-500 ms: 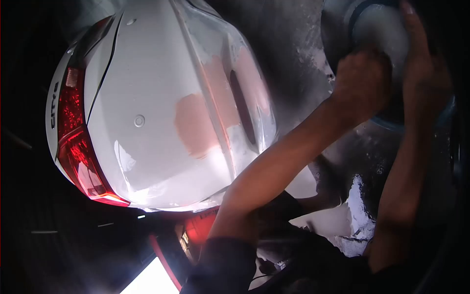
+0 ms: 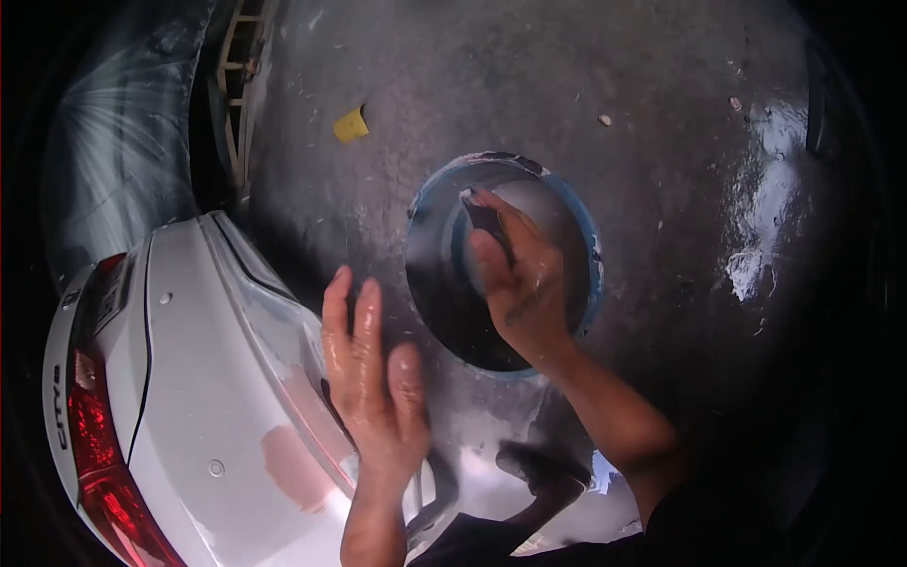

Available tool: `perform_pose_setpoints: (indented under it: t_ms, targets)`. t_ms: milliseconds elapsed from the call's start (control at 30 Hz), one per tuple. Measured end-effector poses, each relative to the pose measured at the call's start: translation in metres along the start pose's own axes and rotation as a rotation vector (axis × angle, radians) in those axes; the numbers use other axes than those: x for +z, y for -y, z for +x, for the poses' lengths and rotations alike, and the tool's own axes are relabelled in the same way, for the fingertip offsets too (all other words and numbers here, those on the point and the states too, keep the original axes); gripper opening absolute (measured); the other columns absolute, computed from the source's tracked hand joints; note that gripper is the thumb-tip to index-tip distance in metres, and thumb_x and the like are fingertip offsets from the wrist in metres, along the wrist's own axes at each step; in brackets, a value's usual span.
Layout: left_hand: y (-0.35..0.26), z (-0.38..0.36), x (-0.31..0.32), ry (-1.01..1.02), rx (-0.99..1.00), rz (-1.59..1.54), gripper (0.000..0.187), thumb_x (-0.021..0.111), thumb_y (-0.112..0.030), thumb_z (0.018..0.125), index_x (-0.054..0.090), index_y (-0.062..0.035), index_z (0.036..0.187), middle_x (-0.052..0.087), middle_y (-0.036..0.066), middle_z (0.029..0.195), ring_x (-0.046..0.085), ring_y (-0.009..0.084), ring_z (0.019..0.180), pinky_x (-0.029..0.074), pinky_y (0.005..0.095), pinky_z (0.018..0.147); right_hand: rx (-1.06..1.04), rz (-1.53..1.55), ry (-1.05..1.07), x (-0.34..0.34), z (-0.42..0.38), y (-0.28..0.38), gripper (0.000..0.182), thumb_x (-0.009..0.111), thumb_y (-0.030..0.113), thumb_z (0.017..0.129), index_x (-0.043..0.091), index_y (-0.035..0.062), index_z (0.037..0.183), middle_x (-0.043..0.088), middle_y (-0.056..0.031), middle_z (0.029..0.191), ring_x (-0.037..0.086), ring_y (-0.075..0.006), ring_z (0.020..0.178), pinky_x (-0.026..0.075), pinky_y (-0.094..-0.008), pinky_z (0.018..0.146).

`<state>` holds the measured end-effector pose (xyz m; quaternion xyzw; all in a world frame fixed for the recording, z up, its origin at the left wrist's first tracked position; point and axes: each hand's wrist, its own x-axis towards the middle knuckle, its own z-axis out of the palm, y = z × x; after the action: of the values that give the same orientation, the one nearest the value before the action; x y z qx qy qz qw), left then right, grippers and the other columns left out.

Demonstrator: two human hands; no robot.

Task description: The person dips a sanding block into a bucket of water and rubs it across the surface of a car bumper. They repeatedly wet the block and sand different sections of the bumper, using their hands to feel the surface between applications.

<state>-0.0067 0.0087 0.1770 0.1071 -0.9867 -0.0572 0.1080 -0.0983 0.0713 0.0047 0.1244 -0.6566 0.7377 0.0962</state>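
My right hand [image 2: 529, 293] is over a blue-rimmed bucket [image 2: 593, 241], gripping a dark flat piece that looks like sandpaper [image 2: 489, 219]; its far end is pale. Cloudy water seems to fill part of the bucket, though the hand hides some of the inside. My left hand [image 2: 373, 392], wet and with fingers spread, holds nothing. It is between the bucket and the white car [image 2: 203, 378], in front of the bumper from this view. A pinkish bare patch [image 2: 298, 468] shows on the car's bodywork, with another along the bumper's edge.
Wet patches shine on the concrete floor [image 2: 661, 123]. A yellow curved scrap [image 2: 350, 125] lies beyond the bucket. Clear plastic sheeting [image 2: 128, 142] hangs at upper left, beside a metal frame [image 2: 234, 94]. My foot [image 2: 524, 465] is below the bucket.
The view has swung right, bringing the bucket toward the middle and the car lower left. My hands, earlier close together at the bucket, are now apart; the left is away from it.
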Motion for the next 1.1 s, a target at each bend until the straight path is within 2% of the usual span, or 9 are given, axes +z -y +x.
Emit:
perform_pose_setpoints:
  t_ms: [267,533,700,800,833,867,933,1000,1100]
  targets:
    - [0.021,-0.070,0.062,0.355,-0.271,-0.288,0.021,0.068,-0.006,0.097,0.073,0.0010,0.116,0.074,0.014,0.117,0.070,0.0222,0.108,0.051,0.0313,0.097,0.245,0.238,-0.099,0.003,0.005,0.000,0.033,0.067,0.011,0.095,0.065,-0.0062,0.123,0.070,-0.0225,0.116,0.067,-0.0379,0.111,0.050,-0.0388,0.099]
    - [0.013,-0.005,0.006,-0.189,-0.393,-0.692,0.028,0.063,0.004,0.099,0.070,-0.0009,0.125,0.068,0.016,0.129,0.071,0.0240,0.109,0.058,0.0320,0.092,0.300,0.237,-0.006,0.006,-0.002,0.012,0.035,0.067,0.004,0.093,0.065,-0.0062,0.126,0.068,-0.0208,0.119,0.066,-0.0328,0.112,0.049,-0.0364,0.100]
    - [0.015,-0.014,-0.058,-0.701,-0.233,-0.495,0.064,0.030,-0.042,0.109,0.061,0.0095,0.131,0.063,0.024,0.135,0.062,0.0435,0.125,0.054,0.0535,0.104,0.214,0.199,0.008,0.007,-0.003,0.014,0.036,0.066,0.002,0.091,0.064,-0.0067,0.126,0.067,-0.0208,0.122,0.065,-0.0319,0.112,0.049,-0.0356,0.100]
    - [0.011,-0.037,-0.078,-0.712,-0.419,-0.322,0.052,0.035,-0.034,0.108,0.062,0.0026,0.135,0.063,0.023,0.131,0.064,0.0391,0.120,0.055,0.0510,0.105,0.145,0.159,0.021,0.009,-0.005,0.012,0.037,0.066,0.003,0.091,0.065,-0.0063,0.127,0.066,-0.0216,0.124,0.065,-0.0338,0.112,0.049,-0.0371,0.100]
    - [0.024,-0.032,-0.078,-0.304,-0.141,0.100,0.039,0.051,-0.012,0.104,0.058,0.0010,0.140,0.063,0.020,0.130,0.064,0.0351,0.120,0.056,0.0466,0.104,0.063,0.061,0.040,0.009,-0.004,0.011,0.037,0.066,0.004,0.091,0.065,-0.0060,0.127,0.066,-0.0226,0.124,0.064,-0.0360,0.111,0.049,-0.0385,0.099]
    - [0.017,-0.037,-0.050,-0.342,-0.358,-0.598,0.048,0.066,0.006,0.091,0.059,0.0009,0.138,0.064,0.016,0.130,0.063,0.0313,0.122,0.054,0.0432,0.105,-0.014,-0.036,0.060,0.010,-0.005,0.011,0.038,0.066,0.005,0.091,0.065,-0.0057,0.126,0.065,-0.0236,0.124,0.063,-0.0381,0.111,0.049,-0.0398,0.099]
    - [0.027,-0.050,-0.045,0.293,-0.242,-0.110,0.051,0.082,-0.002,0.082,0.069,-0.0030,0.130,0.063,0.015,0.140,0.063,0.0289,0.126,0.053,0.0407,0.105,-0.061,-0.067,0.101,0.016,-0.010,0.012,0.041,0.066,0.005,0.089,0.064,-0.0042,0.129,0.063,-0.0253,0.128,0.060,-0.0422,0.113,0.048,-0.0433,0.099]
    - [0.021,-0.061,-0.056,0.012,-0.281,-0.188,0.053,0.086,-0.011,0.079,0.069,0.0013,0.127,0.066,0.016,0.136,0.061,0.0334,0.129,0.052,0.0452,0.106,-0.173,-0.283,0.212,0.014,-0.011,0.013,0.046,0.067,0.004,0.086,0.062,-0.0025,0.132,0.060,-0.0255,0.132,0.058,-0.0436,0.114,0.047,-0.0454,0.100]
    - [0.019,-0.060,-0.127,-0.654,-0.281,-0.325,0.054,0.036,-0.035,0.109,0.064,0.0039,0.133,0.060,0.025,0.141,0.066,0.0395,0.121,0.053,0.0548,0.104,-0.244,-0.348,0.308,0.019,-0.017,0.010,0.051,0.069,0.003,0.083,0.062,-0.0010,0.133,0.058,-0.0262,0.133,0.057,-0.0440,0.112,0.046,-0.0478,0.098]
